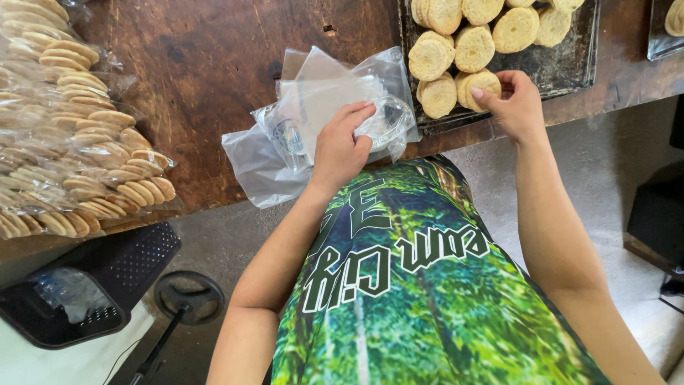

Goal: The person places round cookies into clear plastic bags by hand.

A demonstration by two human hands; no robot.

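Note:
My left hand [340,147] rests palm down on a loose pile of clear plastic bags [322,107] at the front edge of a dark wooden table [214,64]. My right hand [514,105] reaches to a dark baking tray [570,60] and pinches a stack of round pale biscuits [477,85] at the tray's near corner. More stacked biscuits [474,46] fill the tray behind it.
Many clear bags packed with rows of biscuits [71,142] are heaped on the table at the left. A second tray [666,28] shows at the top right. Below the table stand a black perforated crate [92,285] and a round black stand base [189,296] on the concrete floor.

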